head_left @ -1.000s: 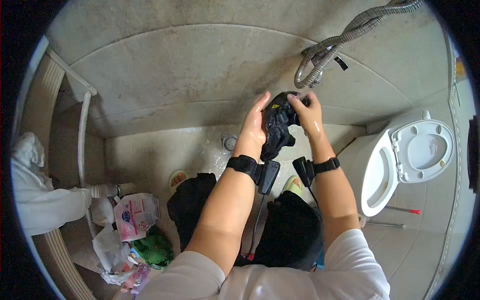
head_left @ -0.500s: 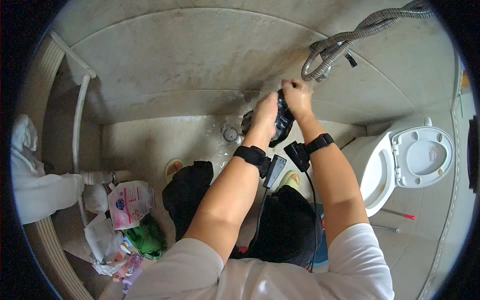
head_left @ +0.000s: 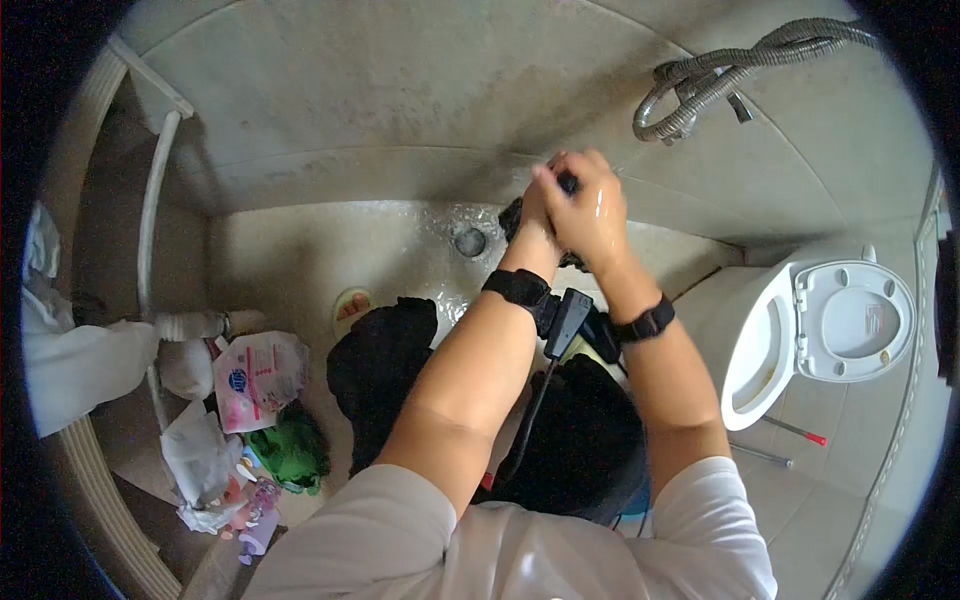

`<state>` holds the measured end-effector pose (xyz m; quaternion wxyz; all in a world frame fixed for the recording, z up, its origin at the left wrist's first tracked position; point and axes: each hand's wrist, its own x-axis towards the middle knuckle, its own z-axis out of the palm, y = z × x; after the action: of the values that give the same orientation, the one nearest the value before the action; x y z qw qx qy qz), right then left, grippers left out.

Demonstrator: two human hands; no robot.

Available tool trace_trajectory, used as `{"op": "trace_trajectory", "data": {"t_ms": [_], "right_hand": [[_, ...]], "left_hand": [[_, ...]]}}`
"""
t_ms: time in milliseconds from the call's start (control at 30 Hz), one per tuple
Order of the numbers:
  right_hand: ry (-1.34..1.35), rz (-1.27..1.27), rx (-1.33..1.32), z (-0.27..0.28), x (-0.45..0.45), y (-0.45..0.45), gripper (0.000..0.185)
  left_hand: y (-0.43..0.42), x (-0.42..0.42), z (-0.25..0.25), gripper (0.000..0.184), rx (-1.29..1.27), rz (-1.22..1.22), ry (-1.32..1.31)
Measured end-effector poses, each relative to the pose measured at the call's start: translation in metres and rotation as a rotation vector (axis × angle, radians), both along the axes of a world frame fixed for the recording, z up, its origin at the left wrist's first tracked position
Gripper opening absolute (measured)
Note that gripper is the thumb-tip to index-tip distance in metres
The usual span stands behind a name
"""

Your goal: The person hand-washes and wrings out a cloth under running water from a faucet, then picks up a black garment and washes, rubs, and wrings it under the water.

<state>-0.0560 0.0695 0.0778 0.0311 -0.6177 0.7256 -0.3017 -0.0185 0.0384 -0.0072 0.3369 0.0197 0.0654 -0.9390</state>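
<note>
A wet black cloth [head_left: 511, 217] is bunched between my hands, and only bits of it show around the fingers. My left hand [head_left: 538, 212] is closed on it from the left side. Pressed close against that hand, my right hand [head_left: 598, 208] wraps its fingers round the cloth, with water shining on its back. Most of the cloth is hidden by the hands, so I cannot tell what kind of item it is. Below and left of them is a round floor drain [head_left: 469, 241] with splashing water around it.
A coiled metal shower hose [head_left: 740, 85] hangs on the wall at upper right. The toilet [head_left: 750, 360] stands at right with its seat raised. At left are a white pipe [head_left: 155, 215], a pink-and-white packet [head_left: 262, 385] and a green bag [head_left: 290, 452].
My hands have come together, with the right hand now turned over and against the left. More of the black cloth is covered. The view has shifted slightly.
</note>
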Motion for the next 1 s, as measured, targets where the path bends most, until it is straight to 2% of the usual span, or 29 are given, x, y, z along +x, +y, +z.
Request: {"op": "trace_trajectory", "data": {"t_ms": [33,67,167,200,300,367,400,433,500,567,600,633,700,733,767,800,833,900,933,967,1000], "right_hand": [[-0.008,-0.125,0.075,0.000,-0.002,-0.005,0.024],[0.036,-0.108,-0.069,-0.012,-0.018,-0.015,0.030],[-0.234,-0.244,0.048,-0.013,-0.044,-0.025,0.028],[-0.232,-0.243,0.043,-0.017,-0.054,-0.027,0.028],[-0.172,-0.370,0.074,-0.029,-0.077,-0.029,0.028],[-0.427,-0.225,0.127,-0.033,-0.091,-0.027,0.033],[-0.621,-0.147,0.087,-0.025,-0.085,-0.022,0.035],[-0.621,-0.150,0.079,-0.018,-0.077,-0.016,0.035],[-0.435,0.160,0.066,-0.008,-0.060,0.004,0.031],[-0.028,0.185,-0.136,-0.004,-0.038,0.012,0.027],[-0.038,0.116,-0.085,0.008,-0.016,0.017,0.025],[0.065,0.078,-0.024,0.013,-0.003,0.019,0.025],[0.106,-0.082,-0.019,0.010,0.000,0.008,0.027],[0.071,-0.109,-0.047,0.004,-0.010,-0.001,0.027],[0.037,-0.137,-0.077,-0.001,-0.020,-0.007,0.028],[-0.054,-0.179,-0.083,0.002,-0.026,-0.011,0.027],[-0.135,-0.273,0.060,-0.004,-0.040,-0.019,0.028],[-0.041,-0.368,0.055,-0.011,-0.063,-0.022,0.031],[-0.042,-0.373,0.049,-0.013,-0.075,-0.021,0.031],[-0.095,-0.418,0.177,-0.015,-0.087,-0.019,0.031],[-0.149,-0.459,0.303,-0.015,-0.097,-0.017,0.032]], "left_hand": [[-0.001,-0.002,0.009,0.031,0.052,0.030,-0.193],[-0.007,-0.004,0.015,0.029,-0.020,0.056,-0.353],[-0.007,-0.009,0.017,0.028,-0.091,-0.024,-0.594],[-0.010,-0.018,0.005,0.031,-0.110,-0.058,-0.661],[-0.007,-0.022,-0.004,0.025,-0.195,-0.135,-0.686],[-0.009,-0.025,-0.012,0.024,-0.162,-0.154,-0.774],[-0.008,-0.014,0.005,0.024,-0.122,-0.176,-0.649],[-0.010,-0.007,0.013,0.024,-0.084,-0.195,-0.523],[-0.016,-0.005,0.012,0.026,-0.049,-0.092,-0.445],[-0.019,-0.006,0.007,0.024,0.014,-0.037,-0.453],[-0.018,-0.002,0.008,0.025,-0.016,-0.088,-0.340],[-0.015,0.001,0.004,0.029,-0.094,-0.140,-0.224],[-0.009,-0.007,-0.001,0.029,-0.120,-0.012,-0.042],[-0.003,-0.004,0.016,0.027,0.072,0.018,-0.222],[0.000,-0.001,0.034,0.023,0.065,0.068,-0.428],[-0.004,-0.007,0.028,0.024,-0.043,0.016,-0.530],[-0.009,-0.012,0.023,0.025,-0.156,-0.036,-0.629],[-0.011,-0.019,0.017,0.024,-0.200,-0.063,-0.649],[-0.012,-0.020,0.015,0.024,-0.299,-0.096,-0.734],[-0.015,-0.019,0.012,0.025,-0.398,-0.128,-0.820],[-0.013,-0.009,0.028,0.033,-0.408,-0.117,-0.781]]}}
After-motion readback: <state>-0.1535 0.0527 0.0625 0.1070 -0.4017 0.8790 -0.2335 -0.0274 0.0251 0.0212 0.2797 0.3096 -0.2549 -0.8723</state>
